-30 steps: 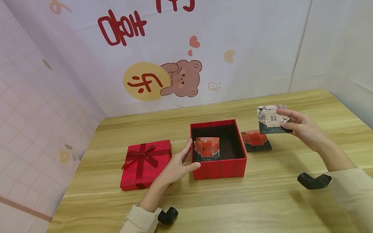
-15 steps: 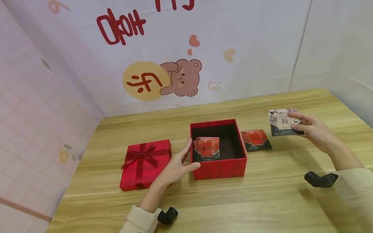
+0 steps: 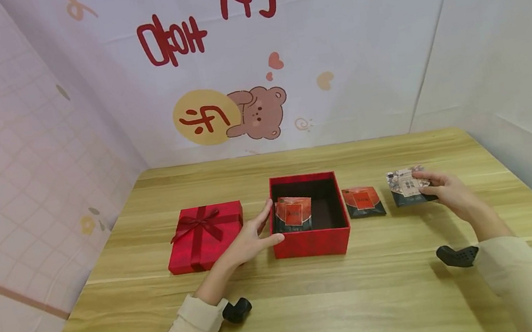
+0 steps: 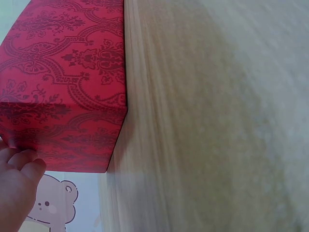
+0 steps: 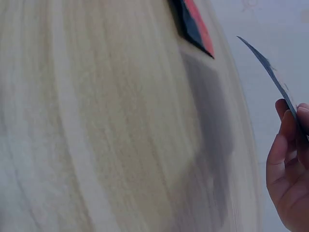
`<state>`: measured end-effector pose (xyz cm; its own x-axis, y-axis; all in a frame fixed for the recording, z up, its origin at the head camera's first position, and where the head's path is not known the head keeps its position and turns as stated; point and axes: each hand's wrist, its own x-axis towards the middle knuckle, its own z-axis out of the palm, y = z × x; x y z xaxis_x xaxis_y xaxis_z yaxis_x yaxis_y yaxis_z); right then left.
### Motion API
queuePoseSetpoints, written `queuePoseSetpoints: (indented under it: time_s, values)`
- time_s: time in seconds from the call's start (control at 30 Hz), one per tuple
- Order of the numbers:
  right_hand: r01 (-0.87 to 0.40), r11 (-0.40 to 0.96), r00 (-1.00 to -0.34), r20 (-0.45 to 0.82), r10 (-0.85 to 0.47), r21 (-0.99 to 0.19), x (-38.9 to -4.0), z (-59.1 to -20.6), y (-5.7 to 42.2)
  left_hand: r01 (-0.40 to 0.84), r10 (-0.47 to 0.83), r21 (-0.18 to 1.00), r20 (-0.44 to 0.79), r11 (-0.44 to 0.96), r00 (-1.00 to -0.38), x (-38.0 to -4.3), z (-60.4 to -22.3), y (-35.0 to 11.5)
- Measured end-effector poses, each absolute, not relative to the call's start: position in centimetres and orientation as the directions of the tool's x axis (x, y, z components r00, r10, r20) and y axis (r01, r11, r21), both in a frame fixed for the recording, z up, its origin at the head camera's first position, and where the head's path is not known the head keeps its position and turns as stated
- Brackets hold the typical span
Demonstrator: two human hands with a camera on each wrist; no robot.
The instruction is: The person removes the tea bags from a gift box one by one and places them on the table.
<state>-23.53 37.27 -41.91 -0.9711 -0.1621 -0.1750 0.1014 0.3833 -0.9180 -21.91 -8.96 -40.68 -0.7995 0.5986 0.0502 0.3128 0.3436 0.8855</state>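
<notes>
An uncovered red gift box (image 3: 311, 243) with a dark inside stands mid-table. My left hand (image 3: 251, 240) rests against its left side, fingers along the wall and thumb by the front corner; in the left wrist view the fingertips touch the patterned red side. One red and dark sachet (image 3: 294, 214) leans inside the box at the left. Another red and dark sachet (image 3: 364, 201) lies on the table right of the box. Farther right, my right hand (image 3: 445, 192) pinches a pale floral and dark sachet (image 3: 402, 192) by its right edge. In the right wrist view this sachet is above the tabletop.
The red lid (image 3: 204, 238) with a dark red ribbon bow lies left of the box, partly behind my left forearm. A white printed backdrop (image 3: 350, 35) rises behind the wooden table (image 3: 326, 305).
My right hand has carried the floral sachet to the right, then lowered it toward the table. My left hand stays at the box.
</notes>
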Motion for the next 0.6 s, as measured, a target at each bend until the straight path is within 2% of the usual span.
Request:
queuePoseSetpoints:
  time_s: [0.17,0.6]
  values:
    - [0.103,0.415,-0.967,-0.19,-0.173,-0.904,-24.1,-42.4,37.2,0.308,0.604,0.89,0.048,0.335,-0.796,-21.0,-39.0,-8.8]
    - [0.143,0.445,-0.949,-0.25,-0.191,-0.884,-25.2,-43.2,37.6,0.307,0.605,0.892,0.048,0.333,-0.795,-21.0,-38.8,-8.8]
